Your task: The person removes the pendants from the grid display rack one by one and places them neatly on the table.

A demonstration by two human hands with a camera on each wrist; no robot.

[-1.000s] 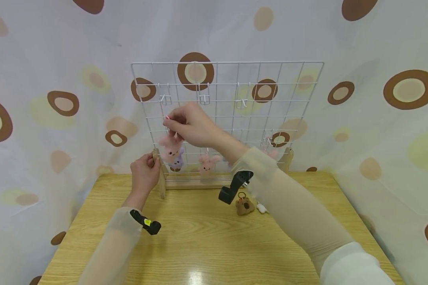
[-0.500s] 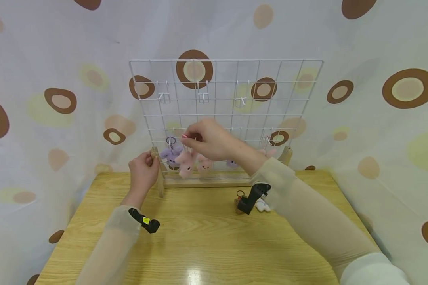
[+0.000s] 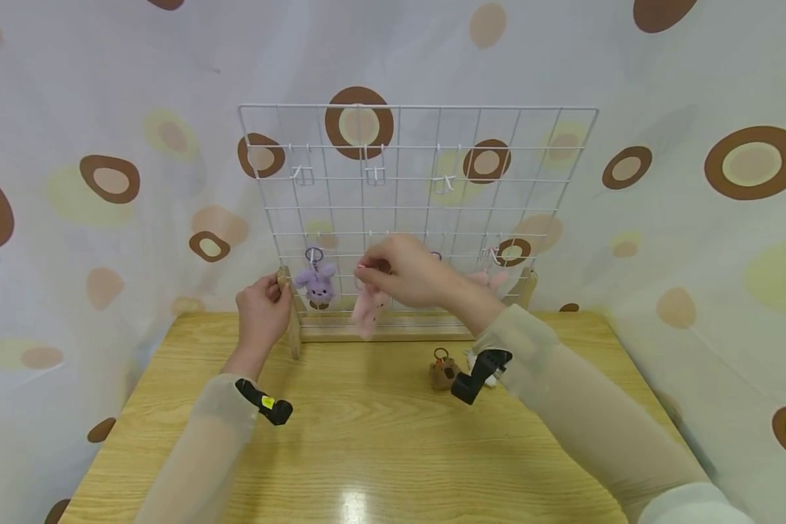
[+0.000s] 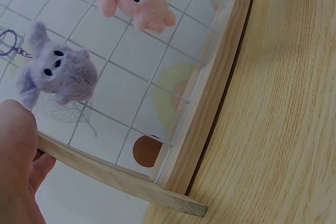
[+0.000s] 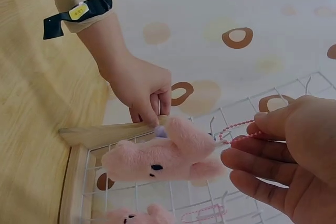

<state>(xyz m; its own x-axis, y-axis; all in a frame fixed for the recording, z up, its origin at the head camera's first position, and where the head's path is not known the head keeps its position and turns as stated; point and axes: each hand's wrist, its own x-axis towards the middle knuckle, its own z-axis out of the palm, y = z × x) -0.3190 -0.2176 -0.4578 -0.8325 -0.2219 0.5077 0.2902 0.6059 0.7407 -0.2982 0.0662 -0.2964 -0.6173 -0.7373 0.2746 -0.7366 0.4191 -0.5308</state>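
Observation:
My right hand (image 3: pixel 409 273) pinches the pink bead chain (image 5: pixel 239 129) of a pink plush bunny keychain (image 5: pixel 163 158) between thumb and finger. The bunny hangs in front of the white wire grid (image 3: pixel 419 106), near its lower middle. A purple plush bunny keychain (image 3: pixel 317 285) hangs at the grid's lower left by a purple ring. Another pink plush bunny (image 5: pixel 142 216) is beside the held one in the right wrist view. With curled fingers my left hand (image 3: pixel 263 309) grips the top of the grid's left wooden support (image 3: pixel 293 331).
White hooks (image 3: pixel 375 175) line the grid's upper part. At lower right, a pink plush (image 3: pixel 490 280) hangs partly behind my right wrist. A brown plush keychain (image 3: pixel 442 372) and a partly hidden white one (image 3: pixel 491 380) lie on the wooden table (image 3: pixel 340 422).
My right hand has moved down and to the right with the pink bunny, uncovering the purple bunny. My left hand has kept its place on the support.

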